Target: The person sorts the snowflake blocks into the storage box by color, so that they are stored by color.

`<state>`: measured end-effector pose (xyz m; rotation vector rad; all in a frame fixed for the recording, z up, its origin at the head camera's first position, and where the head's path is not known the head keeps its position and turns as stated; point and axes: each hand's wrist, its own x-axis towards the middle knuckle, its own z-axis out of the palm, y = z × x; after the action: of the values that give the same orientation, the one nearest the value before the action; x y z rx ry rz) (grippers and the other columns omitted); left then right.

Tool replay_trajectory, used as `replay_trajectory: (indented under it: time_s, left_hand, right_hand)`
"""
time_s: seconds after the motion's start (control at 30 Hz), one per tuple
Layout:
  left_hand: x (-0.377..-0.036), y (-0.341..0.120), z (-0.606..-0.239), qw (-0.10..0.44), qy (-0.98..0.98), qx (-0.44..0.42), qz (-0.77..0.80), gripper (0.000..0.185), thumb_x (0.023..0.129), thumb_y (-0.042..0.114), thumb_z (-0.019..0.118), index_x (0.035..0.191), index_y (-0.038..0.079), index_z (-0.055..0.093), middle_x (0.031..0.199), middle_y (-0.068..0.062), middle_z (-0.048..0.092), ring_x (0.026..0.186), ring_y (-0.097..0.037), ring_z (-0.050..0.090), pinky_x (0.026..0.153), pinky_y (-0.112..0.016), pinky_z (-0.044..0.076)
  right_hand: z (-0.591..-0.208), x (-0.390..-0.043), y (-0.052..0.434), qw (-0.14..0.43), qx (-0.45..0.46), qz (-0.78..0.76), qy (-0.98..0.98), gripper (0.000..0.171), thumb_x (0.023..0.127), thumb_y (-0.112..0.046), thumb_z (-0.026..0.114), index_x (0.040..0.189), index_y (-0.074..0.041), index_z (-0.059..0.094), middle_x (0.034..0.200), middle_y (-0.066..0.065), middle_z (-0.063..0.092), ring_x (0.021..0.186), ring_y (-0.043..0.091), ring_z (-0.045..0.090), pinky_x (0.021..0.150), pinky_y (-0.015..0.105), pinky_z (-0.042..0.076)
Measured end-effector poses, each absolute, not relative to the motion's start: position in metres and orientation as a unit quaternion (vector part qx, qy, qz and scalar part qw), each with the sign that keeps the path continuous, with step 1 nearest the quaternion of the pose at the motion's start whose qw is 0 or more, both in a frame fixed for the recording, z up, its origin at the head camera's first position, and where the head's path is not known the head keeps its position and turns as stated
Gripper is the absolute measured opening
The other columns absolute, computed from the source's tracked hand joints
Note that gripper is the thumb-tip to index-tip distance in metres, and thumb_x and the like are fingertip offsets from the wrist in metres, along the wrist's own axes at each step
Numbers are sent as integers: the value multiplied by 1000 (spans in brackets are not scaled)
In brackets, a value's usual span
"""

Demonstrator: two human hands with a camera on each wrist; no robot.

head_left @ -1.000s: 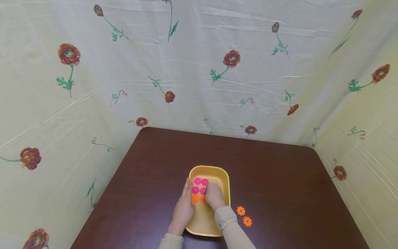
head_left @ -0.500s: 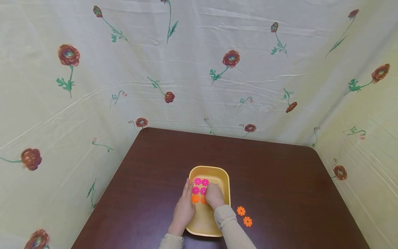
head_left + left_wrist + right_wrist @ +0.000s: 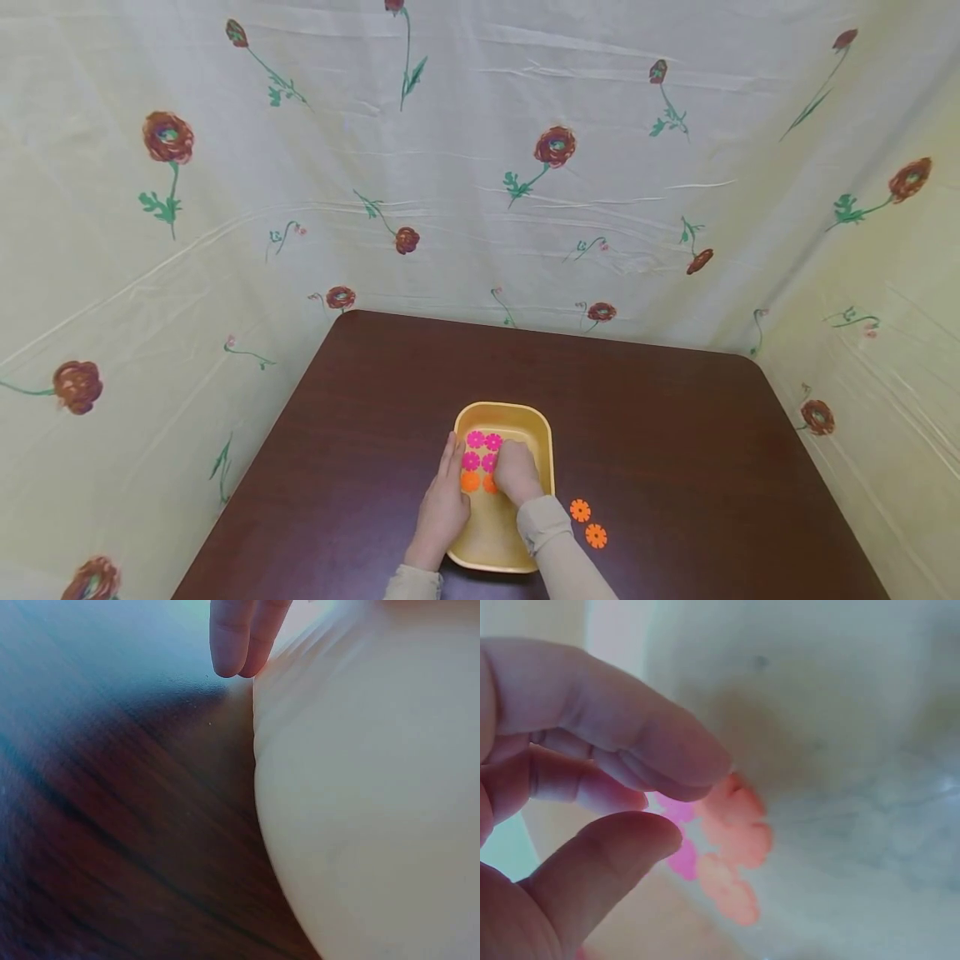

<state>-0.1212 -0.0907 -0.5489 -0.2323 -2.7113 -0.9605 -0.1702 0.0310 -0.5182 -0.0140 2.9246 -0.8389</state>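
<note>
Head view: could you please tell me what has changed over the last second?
Nothing visibly changed. The left hand rests against the yellow tray, the right hand stays over the discs inside, and two orange discs lie on the table.

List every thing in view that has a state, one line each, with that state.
Yellow tray: upright on the table, holding flower discs.
Pink discs: flat in the tray.
Orange discs: two flat on the table, right of the tray.
Left hand: straight fingers against the tray's left side.
Right hand: inside the tray, grip unclear.
</note>
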Motion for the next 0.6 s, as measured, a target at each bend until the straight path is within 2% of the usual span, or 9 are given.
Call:
replay_trajectory:
  time_s: [0.2,0.4,0.5,0.6]
  left_hand:
    - [-121,-91,-548,127,-931,-78,-334,72,64,-14,56,134,-1,42,147,-12,28,63,-25,51,50,-32,40]
    - [-121,-91,-549,132,-931,-80,-332,73,63,-14,56,133,-2,43,146,-14,29,61,-24,50,49,-31,38]
    - [-122,-91,-550,135,-930,-80,-331,73,63,-14,57,133,-2,43,146,-14,29,64,-26,52,50,-31,39]
    - [-121,-91,-550,133,-930,-77,-333,73,63,-13,57,133,-1,43,147,-13,29,67,-27,54,50,-32,40]
  right_hand:
    - [-506,-172,31,23,-27,-291,956,21,72,8,63,57,-5,55,53,3,49,46,14,44,43,22,38]
    - [-491,-172,37,19,-39,-294,955,6,70,3,66,71,0,62,63,4,56,56,16,48,51,24,41]
    - [-486,-173,41,25,-34,-315,948,8,71,3,67,78,2,62,65,5,57,55,16,47,50,25,40]
    - [-481,-173,47,8,-30,-315,949,12,71,-1,70,81,0,63,66,6,59,54,17,48,49,27,40]
